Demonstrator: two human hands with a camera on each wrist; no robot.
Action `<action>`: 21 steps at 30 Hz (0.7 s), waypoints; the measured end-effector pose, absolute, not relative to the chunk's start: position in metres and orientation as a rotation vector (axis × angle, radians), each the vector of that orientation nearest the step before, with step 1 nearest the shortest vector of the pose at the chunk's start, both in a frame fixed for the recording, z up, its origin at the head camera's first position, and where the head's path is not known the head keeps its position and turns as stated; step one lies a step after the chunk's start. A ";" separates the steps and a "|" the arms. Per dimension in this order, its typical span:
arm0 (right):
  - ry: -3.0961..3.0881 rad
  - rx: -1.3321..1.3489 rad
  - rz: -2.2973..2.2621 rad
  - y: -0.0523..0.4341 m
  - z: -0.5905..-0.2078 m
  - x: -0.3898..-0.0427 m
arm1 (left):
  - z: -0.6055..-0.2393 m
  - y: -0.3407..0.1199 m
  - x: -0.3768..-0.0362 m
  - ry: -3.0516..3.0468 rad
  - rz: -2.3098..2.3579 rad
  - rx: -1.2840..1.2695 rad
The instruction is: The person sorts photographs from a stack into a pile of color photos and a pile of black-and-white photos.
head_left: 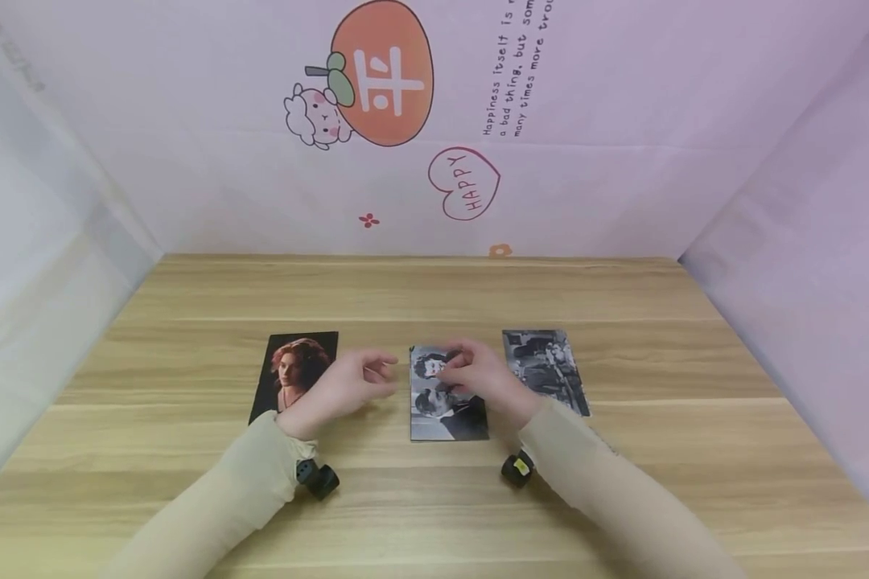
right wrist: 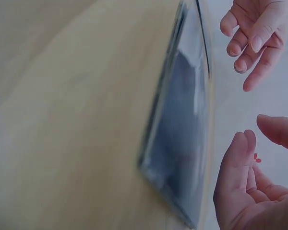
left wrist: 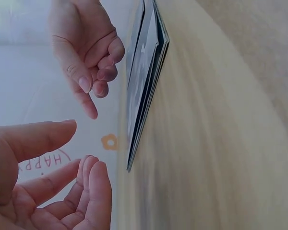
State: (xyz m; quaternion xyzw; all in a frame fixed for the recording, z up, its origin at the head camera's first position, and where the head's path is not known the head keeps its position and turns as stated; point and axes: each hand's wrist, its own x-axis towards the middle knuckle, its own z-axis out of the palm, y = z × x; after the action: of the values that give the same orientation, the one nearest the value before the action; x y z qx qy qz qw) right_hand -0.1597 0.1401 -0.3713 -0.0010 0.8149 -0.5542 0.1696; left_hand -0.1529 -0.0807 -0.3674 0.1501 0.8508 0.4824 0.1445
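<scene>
A small stack of photo cards (head_left: pixel 434 422) lies in the middle of the table, with a black-and-white picture of people on top. In the right wrist view the stack's (right wrist: pixel 177 129) layered edge shows. My right hand (head_left: pixel 481 376) hovers over the upper right part of this stack, thumb and fingertips apart with nothing between them. Left of the stack is my left hand (head_left: pixel 355 381), its fingers loosely bent and holding nothing. Beneath and behind it lies a dark colour photo card (head_left: pixel 293 358) of a red-haired person, partly covered by the hand and wrist.
Right of the stack lies another black-and-white photo card (head_left: pixel 550 370), partly behind my right wrist. The wooden table (head_left: pixel 434 515) ends at a printed white cloth (head_left: pixel 586 201) at the back, with pale cloth walls on both sides.
</scene>
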 end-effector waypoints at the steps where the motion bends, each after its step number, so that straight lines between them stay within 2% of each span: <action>1: 2.313 0.000 -1.571 0.142 -0.372 -0.159 | -0.369 -0.079 -0.153 2.439 1.394 0.425; 21: 2.458 0.005 -1.348 0.188 -0.369 -0.156 | -0.378 -0.056 -0.160 2.479 1.301 0.393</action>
State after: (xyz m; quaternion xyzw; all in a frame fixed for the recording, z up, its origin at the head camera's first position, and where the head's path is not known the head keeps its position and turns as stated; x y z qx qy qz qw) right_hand -0.1558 0.1881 -0.3688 0.0019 0.8642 -0.4741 0.1684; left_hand -0.1603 -0.0563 -0.3780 0.1374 0.8660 0.4546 0.1567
